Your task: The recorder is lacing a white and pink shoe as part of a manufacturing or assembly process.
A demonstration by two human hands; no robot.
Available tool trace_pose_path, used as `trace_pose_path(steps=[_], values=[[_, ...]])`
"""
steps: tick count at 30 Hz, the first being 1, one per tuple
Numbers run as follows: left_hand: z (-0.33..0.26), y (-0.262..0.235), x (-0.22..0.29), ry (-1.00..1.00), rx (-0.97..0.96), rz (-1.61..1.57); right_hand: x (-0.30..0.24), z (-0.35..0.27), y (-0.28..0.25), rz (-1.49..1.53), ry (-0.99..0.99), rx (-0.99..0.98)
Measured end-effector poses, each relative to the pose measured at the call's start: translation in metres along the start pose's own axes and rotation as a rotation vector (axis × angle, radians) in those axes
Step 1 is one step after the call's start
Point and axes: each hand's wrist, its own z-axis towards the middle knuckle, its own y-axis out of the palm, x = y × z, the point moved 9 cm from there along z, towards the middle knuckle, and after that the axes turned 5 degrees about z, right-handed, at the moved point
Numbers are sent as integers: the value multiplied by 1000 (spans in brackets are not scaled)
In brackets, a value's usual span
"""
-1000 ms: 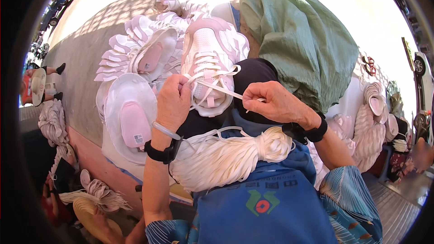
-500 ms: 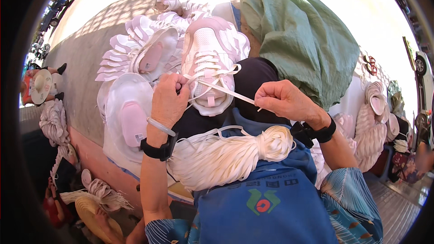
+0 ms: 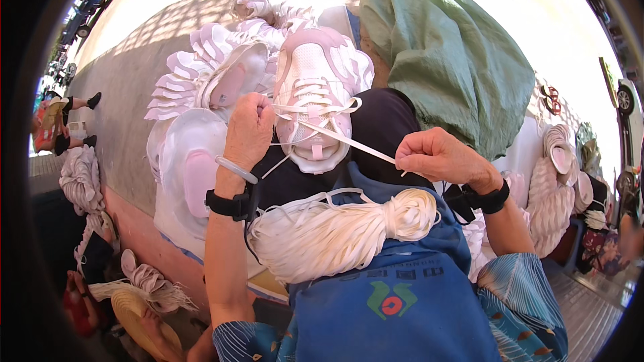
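A pale pink and white shoe upper (image 3: 312, 80), partly laced, rests across my knees with its tongue end toward me. Cream shoelace (image 3: 345, 139) runs through its eyelets and crosses over the tongue. My left hand (image 3: 251, 131) is closed on one part of the lace, just left of the upper. On the right, my right hand (image 3: 439, 154) pinches the other stretch, its short tip poking out below the fingers. Between the two hands the lace is drawn out taut. A thick bundle of cream laces (image 3: 335, 231) lies on my lap over a blue apron (image 3: 396, 322).
More pink and white shoe parts (image 3: 191, 154) are stacked to the left and behind the upper. A green cloth (image 3: 446, 60) covers something at the far right. Stacked uppers (image 3: 550, 188) stand at right. Other people, one with a straw hat (image 3: 137, 318), sit at left.
My hands have moved apart, the right one rightward and slightly down, the left one slightly up. The crossed lace stretches longer between them. A loose lace end now hangs below my left hand.
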Motion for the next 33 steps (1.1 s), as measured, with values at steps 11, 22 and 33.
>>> trace_pose_path(steps=[11, 22, 33], values=[[-26, 31, -40, -465, -247, -452, 17, -9, -31, -28, 47, 66], [-30, 51, -27, -606, -421, -1300, 6, -1, -35, -77, -138, 201], [-19, 39, -7, -661, -414, -1317, -8, 7, -23, -153, -208, 187]])
